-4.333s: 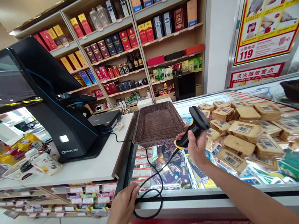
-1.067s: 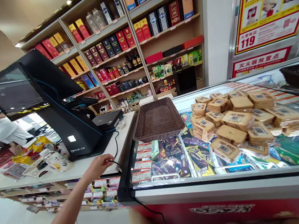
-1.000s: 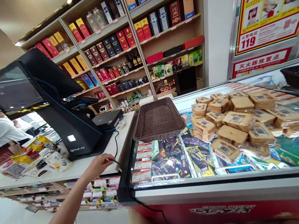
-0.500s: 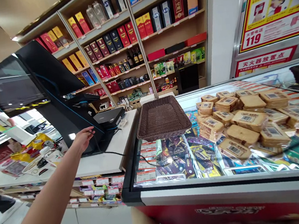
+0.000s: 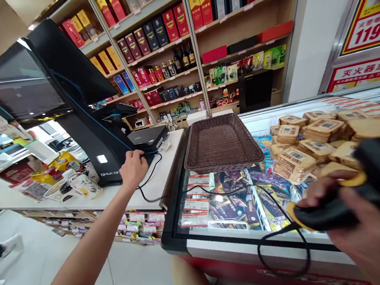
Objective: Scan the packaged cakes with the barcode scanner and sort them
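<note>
My right hand (image 5: 363, 227), blurred, grips a black and yellow barcode scanner (image 5: 336, 207) by its handle above the glass-topped freezer. From the handle end a thin black cable (image 5: 275, 192) hangs in a loop, then runs left across the glass to the counter. At the base of the black checkout terminal (image 5: 96, 140), my left hand (image 5: 135, 168) has its fingers curled together. The cable passes close by its fingertips. Whatever is between those fingers is hidden.
A brown wicker basket (image 5: 223, 143) sits on the freezer (image 5: 223, 240), left of many stacked packs of flat biscuits (image 5: 296, 162). Snack bags (image 5: 59, 165) and a carton lie on the counter (image 5: 110, 201). Shelves of boxed bottles (image 5: 159, 30) stand behind. Another person's legs show at far left.
My right hand has come into view at the right with the scanner. My left hand has moved right along the terminal's base, its fingers now curled. The view has shifted.
</note>
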Tool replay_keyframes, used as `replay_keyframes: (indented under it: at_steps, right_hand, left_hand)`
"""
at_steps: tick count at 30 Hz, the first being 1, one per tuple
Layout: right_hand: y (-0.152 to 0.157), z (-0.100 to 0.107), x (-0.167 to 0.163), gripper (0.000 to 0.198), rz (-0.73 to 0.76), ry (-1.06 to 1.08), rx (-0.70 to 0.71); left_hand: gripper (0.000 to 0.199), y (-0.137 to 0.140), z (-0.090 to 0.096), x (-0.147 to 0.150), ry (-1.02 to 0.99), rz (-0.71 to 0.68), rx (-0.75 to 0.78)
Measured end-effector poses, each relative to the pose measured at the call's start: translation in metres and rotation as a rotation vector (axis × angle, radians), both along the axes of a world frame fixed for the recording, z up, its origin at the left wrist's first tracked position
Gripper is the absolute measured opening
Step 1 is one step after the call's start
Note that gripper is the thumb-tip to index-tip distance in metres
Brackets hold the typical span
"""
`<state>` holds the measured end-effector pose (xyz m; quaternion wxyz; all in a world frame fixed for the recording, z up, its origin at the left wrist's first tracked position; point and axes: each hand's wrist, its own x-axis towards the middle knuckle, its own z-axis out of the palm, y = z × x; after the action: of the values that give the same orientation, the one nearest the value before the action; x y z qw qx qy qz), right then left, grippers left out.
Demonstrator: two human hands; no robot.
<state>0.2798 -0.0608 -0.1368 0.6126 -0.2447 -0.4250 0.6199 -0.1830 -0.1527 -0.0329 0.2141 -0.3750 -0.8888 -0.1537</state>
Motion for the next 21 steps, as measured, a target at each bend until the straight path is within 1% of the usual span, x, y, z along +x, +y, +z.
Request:
replay_keyframes:
  at_steps: [2, 3, 5, 6, 8, 10, 11, 13, 14, 16, 17, 18, 19, 21]
  right_hand:
    - [0.006, -0.007, -0.027, 0.025, 0.132, -0.012, 0.032]
    - [0.007, -0.011, -0.039, 0.027, 0.190, -0.033, 0.049]
    - [0.007, -0.017, -0.056, 0.027, 0.232, -0.086, 0.080]
    - [0.007, -0.020, -0.061, 0.026, 0.223, -0.100, 0.085]
    - [0.007, -0.024, -0.068, 0.024, 0.161, -0.115, 0.091]
    - [0.010, -0.029, -0.069, 0.025, 0.067, -0.139, 0.100]
    - [0.014, -0.033, -0.068, 0.026, 0.021, -0.168, 0.113]
    - [0.023, -0.043, -0.064, 0.029, -0.053, -0.264, 0.170]
    - [0.029, -0.050, -0.061, 0.031, -0.077, -0.326, 0.208]
    - [0.038, -0.061, -0.056, 0.034, -0.100, -0.438, 0.276]
    - [0.041, -0.066, -0.055, 0.035, -0.101, -0.471, 0.295]
    - [0.042, -0.069, -0.054, 0.035, -0.106, -0.486, 0.301]
    - [0.042, -0.071, -0.054, 0.034, -0.116, -0.486, 0.296]
    - [0.038, -0.070, -0.057, 0.032, -0.150, -0.463, 0.273]
  left_hand:
    - [0.031, 0.020, -0.003, 0.011, -0.027, -0.112, -0.060]
    - [0.029, 0.030, -0.006, 0.012, -0.072, -0.161, -0.085]
    - [0.024, 0.050, -0.015, 0.006, -0.212, -0.251, -0.086]
    - [0.020, 0.059, -0.020, 0.000, -0.285, -0.288, -0.067]
    - [0.012, 0.077, -0.032, -0.011, -0.395, -0.339, -0.014]
    - [0.007, 0.093, -0.041, -0.019, -0.431, -0.354, 0.053]
    - [0.008, 0.102, -0.044, -0.020, -0.426, -0.352, 0.094]
    - [0.018, 0.119, -0.045, -0.017, -0.402, -0.344, 0.200]
    - [0.023, 0.129, -0.042, -0.011, -0.384, -0.344, 0.271]
    - [0.028, 0.150, -0.031, 0.007, -0.354, -0.374, 0.433]
    - [0.026, 0.161, -0.023, 0.019, -0.372, -0.452, 0.609]
    - [0.023, 0.171, -0.014, 0.033, -0.395, -0.550, 0.753]
    - [0.020, 0.180, -0.004, 0.049, -0.411, -0.658, 0.864]
    - [0.019, 0.195, 0.018, 0.083, -0.442, -0.869, 1.020]
